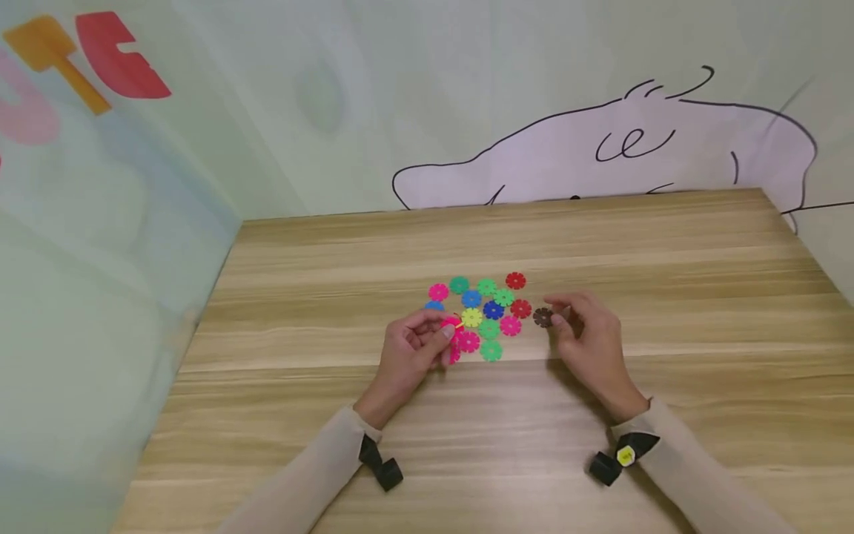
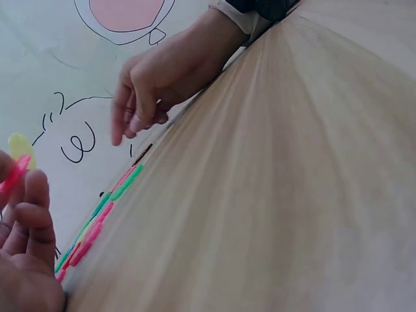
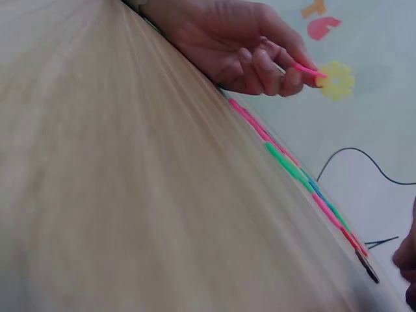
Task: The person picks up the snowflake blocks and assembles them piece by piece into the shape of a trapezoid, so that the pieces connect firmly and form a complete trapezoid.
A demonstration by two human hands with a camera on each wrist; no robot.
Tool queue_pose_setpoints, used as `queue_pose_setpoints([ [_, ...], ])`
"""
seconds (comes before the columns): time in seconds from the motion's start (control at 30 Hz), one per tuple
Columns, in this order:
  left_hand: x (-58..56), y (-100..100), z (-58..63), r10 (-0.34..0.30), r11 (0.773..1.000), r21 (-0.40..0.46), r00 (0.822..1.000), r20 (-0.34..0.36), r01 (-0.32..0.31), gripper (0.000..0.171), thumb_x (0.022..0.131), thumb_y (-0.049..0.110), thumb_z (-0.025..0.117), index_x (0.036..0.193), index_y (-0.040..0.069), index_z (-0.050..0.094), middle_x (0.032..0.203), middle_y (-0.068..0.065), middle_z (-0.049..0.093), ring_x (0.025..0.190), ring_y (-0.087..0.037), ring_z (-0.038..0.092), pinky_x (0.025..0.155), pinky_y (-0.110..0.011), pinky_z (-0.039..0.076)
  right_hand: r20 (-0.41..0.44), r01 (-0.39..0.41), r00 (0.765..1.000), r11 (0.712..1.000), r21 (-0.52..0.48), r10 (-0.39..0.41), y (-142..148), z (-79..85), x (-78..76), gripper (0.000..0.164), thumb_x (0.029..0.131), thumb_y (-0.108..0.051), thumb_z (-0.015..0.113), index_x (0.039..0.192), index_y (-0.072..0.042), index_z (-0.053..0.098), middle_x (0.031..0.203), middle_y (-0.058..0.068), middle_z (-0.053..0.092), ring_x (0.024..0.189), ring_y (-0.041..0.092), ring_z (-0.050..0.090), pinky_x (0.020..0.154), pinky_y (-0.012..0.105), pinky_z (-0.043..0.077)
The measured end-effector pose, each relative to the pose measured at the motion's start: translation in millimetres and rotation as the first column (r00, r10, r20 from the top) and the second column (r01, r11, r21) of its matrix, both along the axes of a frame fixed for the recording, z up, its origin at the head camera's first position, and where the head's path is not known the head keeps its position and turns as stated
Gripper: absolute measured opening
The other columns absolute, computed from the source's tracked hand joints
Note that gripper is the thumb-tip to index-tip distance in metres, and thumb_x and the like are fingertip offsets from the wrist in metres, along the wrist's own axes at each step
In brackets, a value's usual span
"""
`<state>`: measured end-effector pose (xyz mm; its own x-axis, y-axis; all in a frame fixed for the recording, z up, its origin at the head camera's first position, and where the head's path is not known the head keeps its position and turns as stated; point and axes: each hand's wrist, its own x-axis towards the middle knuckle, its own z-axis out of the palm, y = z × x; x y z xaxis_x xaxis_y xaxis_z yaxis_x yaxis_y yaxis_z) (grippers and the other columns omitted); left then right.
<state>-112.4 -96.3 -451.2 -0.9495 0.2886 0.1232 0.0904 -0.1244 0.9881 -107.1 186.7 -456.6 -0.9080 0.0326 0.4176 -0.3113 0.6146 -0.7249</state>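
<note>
My left hand [image 1: 412, 348] pinches a pink notched plastic disc [image 2: 15, 173] above the table. A yellow notched disc [image 3: 338, 81] is joined to it at an angle, seen face-on in the right wrist view. My right hand [image 1: 590, 341] hovers at the right of the loose discs, thumb and fingers apart, nothing gripped. Just by its fingertips a dark brown disc [image 1: 543, 317] lies flat on the table; in the left wrist view that hand [image 2: 166, 75] is above the tabletop. Part of the loose discs is hidden behind my left hand.
Several loose discs lie flat between the hands, among them a dark blue disc [image 1: 494, 309], a red disc [image 1: 516, 280], a green disc [image 1: 491, 351] and another yellow disc [image 1: 471, 317]. The wooden table [image 1: 320, 274] meets a wall [image 1: 313, 111] with printed drawings at the back and left.
</note>
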Motion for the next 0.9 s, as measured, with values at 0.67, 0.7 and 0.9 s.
queue_pose_setpoints([
  [0.67,5.5,6.3,-2.2,0.028,0.983,-0.176,0.993,-0.111,-0.048,0.014,0.100,0.007,0.075,0.114,0.004,0.077,0.110,-0.011,0.074,0.095,-0.010,0.069,0.081,-0.018,0.060,-0.031,-0.177,0.984,0.981,-0.086,0.174,4.8,-2.1,-0.1,0.020,0.090,0.006,0.081,0.108,-0.002,0.077,0.089,0.009,0.080,0.079,0.000,0.067,0.075,0.008,0.052],
  [0.7,6.3,6.8,-2.1,0.024,0.982,-0.182,0.993,-0.118,-0.045,0.013,0.100,0.007,0.075,0.113,0.005,0.077,0.110,-0.013,0.074,0.095,-0.010,0.069,0.079,-0.018,0.060,-0.038,-0.196,0.981,0.974,-0.116,0.193,4.2,-2.0,0.4,0.020,0.090,0.007,0.081,0.107,-0.003,0.078,0.090,0.009,0.080,0.079,0.000,0.067,0.075,0.008,0.053],
  [0.9,9.5,9.0,-0.7,0.001,0.977,-0.210,0.989,-0.146,-0.032,0.013,0.099,0.007,0.077,0.111,0.008,0.080,0.103,-0.013,0.076,0.084,-0.010,0.068,0.072,-0.020,0.059,-0.070,-0.352,0.936,0.898,-0.264,0.346,-6.1,0.1,5.6,0.023,0.092,0.011,0.077,0.109,-0.004,0.080,0.100,0.010,0.083,0.088,0.009,0.077,0.083,0.015,0.059],
])
